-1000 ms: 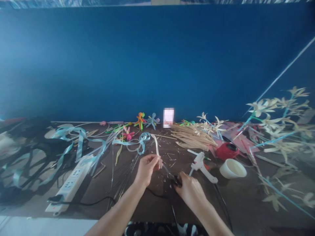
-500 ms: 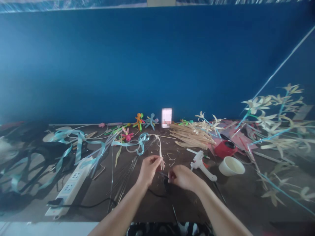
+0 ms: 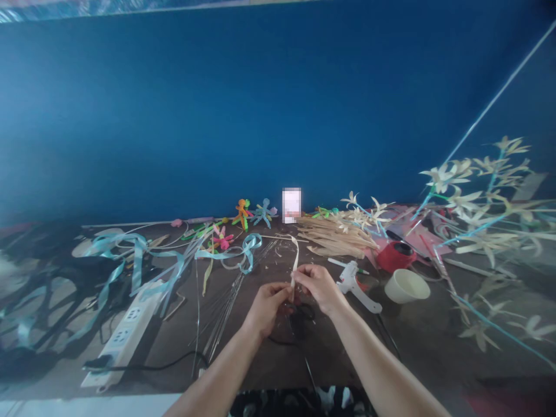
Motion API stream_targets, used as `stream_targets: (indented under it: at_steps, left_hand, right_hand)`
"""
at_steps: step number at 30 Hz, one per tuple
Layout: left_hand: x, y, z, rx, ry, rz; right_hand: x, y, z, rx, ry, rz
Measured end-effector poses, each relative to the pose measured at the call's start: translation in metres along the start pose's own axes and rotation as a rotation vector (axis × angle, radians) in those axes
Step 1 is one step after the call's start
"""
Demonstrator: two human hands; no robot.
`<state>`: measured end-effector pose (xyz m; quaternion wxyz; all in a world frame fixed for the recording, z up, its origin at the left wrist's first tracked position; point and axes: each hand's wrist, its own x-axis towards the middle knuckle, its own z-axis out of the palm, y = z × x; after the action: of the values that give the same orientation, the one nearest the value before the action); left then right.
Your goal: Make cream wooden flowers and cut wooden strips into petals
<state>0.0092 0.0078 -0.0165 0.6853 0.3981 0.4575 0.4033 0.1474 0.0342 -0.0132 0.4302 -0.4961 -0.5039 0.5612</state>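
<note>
I have a narrow, pale strip (image 3: pixel 296 255) in front of me at the middle of the tabletop (image 3: pixel 243 370), pinched near its lower end. My left grip (image 3: pixel 266 306) is closed on it with thumb and finger, and my right grip (image 3: pixel 320 285) is closed on it just above; the rest rises beyond my fingertips, bending over at the top. I judge it nearly weightless, papery and limp, likely to crease or split lengthwise if tugged. The lower end seems the best place to hold it, with a light pinch close to the edge. Just below my hands is a dark thing with a black loop, probably scissors (image 3: pixel 299 324); whether it rests or hangs there, I cannot tell.

Behind lies a bundle of dry, tan husks (image 3: pixel 336 237), long, flat and ragged. To my right are a hard white glue gun (image 3: pixel 360 294) and a smooth, round-rimmed cup (image 3: pixel 406 288); to my left, curling, silky blue ribbon (image 3: pixel 251 255), fine straight wires (image 3: pixel 226 307) and a fuzzy pink flower (image 3: pixel 222 238).
</note>
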Motion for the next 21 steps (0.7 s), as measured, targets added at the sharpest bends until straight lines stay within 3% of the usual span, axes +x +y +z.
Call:
stream_targets:
  at_steps: [13, 21]
  left_hand:
    - [0.0007, -0.0076, -0.0011, -0.021, 0.014, -0.055]
    - [-0.0008, -0.0086, 0.0015, -0.129, 0.12, -0.091]
  right_hand:
    - [0.0013, 0.0044, 0.0012, -0.045, 0.031, -0.026]
    - [0.0026, 0.0085, 0.0004, -0.163, 0.112, -0.079]
